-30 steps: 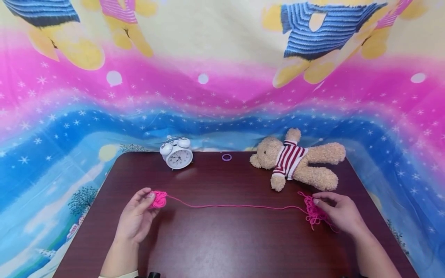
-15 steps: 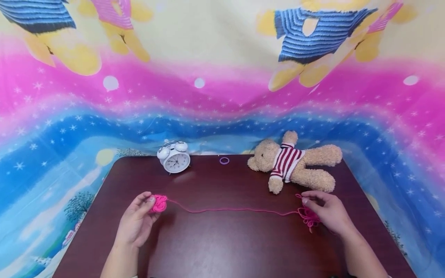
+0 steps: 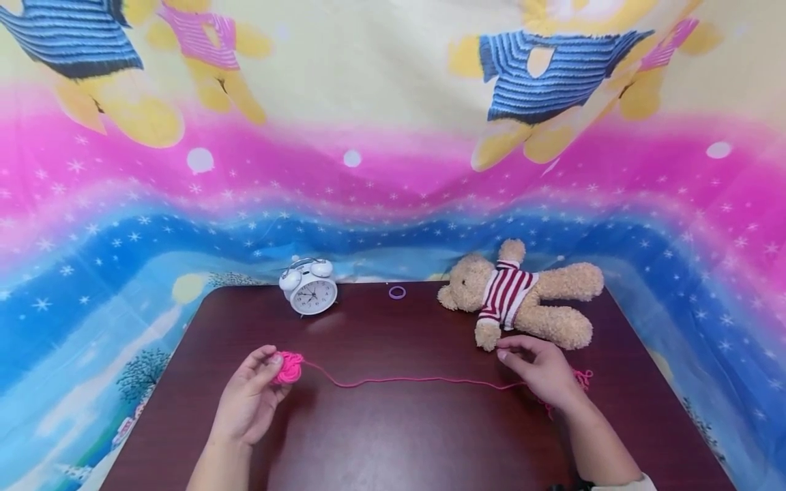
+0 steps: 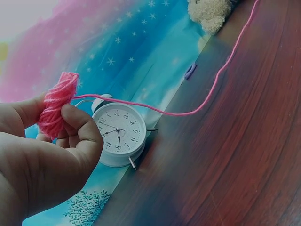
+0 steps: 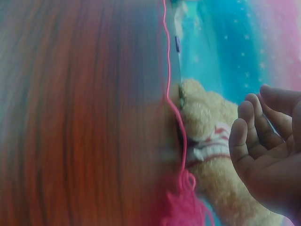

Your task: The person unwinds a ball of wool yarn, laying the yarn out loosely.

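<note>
My left hand pinches a small wound bundle of pink yarn between thumb and fingers, raised above the left side of the table. From it a single yarn strand runs slackly across to a loose, looped yarn heap on the right. My right hand hovers over that heap and hides much of it in the head view. Its fingers are loosely bent with nothing between them, apart from the yarn in the right wrist view. The fingertips are near the paw of a teddy bear.
The bear, in a striped shirt, lies on its side at the back right. A white twin-bell alarm clock stands at the back left. Between them lies a purple ring. A printed cloth hangs around the dark wooden table.
My right hand has moved left across the yarn heap, which now shows on its far right side. My left hand keeps hold of the bundle. The head view has tilted up slightly.
</note>
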Tool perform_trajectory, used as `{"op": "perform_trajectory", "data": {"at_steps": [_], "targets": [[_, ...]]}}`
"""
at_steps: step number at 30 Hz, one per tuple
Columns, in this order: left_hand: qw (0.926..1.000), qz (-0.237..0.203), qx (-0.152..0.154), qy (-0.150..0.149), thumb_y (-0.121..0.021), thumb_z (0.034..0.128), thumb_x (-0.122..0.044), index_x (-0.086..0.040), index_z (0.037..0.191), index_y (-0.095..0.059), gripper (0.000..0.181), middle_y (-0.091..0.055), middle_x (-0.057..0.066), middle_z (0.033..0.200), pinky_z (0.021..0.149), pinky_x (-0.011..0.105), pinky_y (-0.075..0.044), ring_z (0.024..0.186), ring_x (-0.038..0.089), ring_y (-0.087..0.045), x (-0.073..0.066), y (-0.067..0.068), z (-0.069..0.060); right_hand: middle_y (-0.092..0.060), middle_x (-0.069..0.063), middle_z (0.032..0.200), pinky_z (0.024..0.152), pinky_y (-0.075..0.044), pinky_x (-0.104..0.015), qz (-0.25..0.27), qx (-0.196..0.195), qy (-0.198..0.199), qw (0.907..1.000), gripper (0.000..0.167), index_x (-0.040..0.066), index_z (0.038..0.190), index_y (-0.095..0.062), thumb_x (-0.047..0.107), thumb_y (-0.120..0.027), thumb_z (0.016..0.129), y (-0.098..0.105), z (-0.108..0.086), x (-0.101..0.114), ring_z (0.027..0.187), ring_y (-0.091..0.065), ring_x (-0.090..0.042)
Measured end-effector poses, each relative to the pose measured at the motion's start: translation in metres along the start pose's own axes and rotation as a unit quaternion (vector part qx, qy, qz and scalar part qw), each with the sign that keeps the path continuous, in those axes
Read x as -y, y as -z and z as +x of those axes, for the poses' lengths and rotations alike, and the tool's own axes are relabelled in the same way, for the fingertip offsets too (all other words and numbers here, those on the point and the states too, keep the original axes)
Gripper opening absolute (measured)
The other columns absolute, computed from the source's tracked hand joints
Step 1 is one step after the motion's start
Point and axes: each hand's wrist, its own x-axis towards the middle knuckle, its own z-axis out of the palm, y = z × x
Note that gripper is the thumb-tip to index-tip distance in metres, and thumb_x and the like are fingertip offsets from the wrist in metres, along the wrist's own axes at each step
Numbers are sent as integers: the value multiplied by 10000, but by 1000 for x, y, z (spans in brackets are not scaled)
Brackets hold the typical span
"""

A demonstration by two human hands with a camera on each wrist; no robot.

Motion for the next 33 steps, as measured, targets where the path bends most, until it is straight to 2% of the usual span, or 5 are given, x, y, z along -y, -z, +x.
{"op": "perform_trajectory", "data": {"at_steps": [5, 10, 18, 33], "targets": [[9999, 100, 37, -26, -534, 1064, -18, -202, 1145, -595, 210, -696, -15, 1057, 785, 283, -556, 905, 128, -706, 2, -4, 1, -764, 1, 1080, 800, -522, -244, 286, 96, 34, 9995, 271, 106, 1169, -771, 262, -781, 947, -12, 4, 7, 961, -659, -133], [9998, 211, 41, 8, -541, 1063, -29, -192, 1161, -574, 193, -693, -20, 1056, 792, 281, -544, 904, 117, -703, 1, -9, 2, -750, -21, 1078, 728, -527, -264, 351, 161, 230, 9990, 221, 120, 1140, -780, 213, -785, 939, -24, 10, 12, 886, -642, -141], [9996, 280, 29, 87, -552, 1058, -34, -194, 1169, -554, 195, -678, -19, 1058, 804, 287, -539, 901, 122, -712, 3, -18, 6, -740, 5, 1003, 724, -535, -276, 547, 393, 369, 9971, 177, 155, 1114, -783, 198, -780, 942, -46, 18, 26, 846, -645, -156], [9990, 417, 125, 127, -562, 1053, -37, -174, 1182, -532, 190, -673, 3, 1066, 811, 296, -560, 882, 126, -720, 8, -44, 14, -743, 26, 934, 695, -528, -269, 960, 725, 609, 9909, 164, 141, 1093, -779, 178, -779, 934, -88, 23, 59, 803, -634, -138]]}}
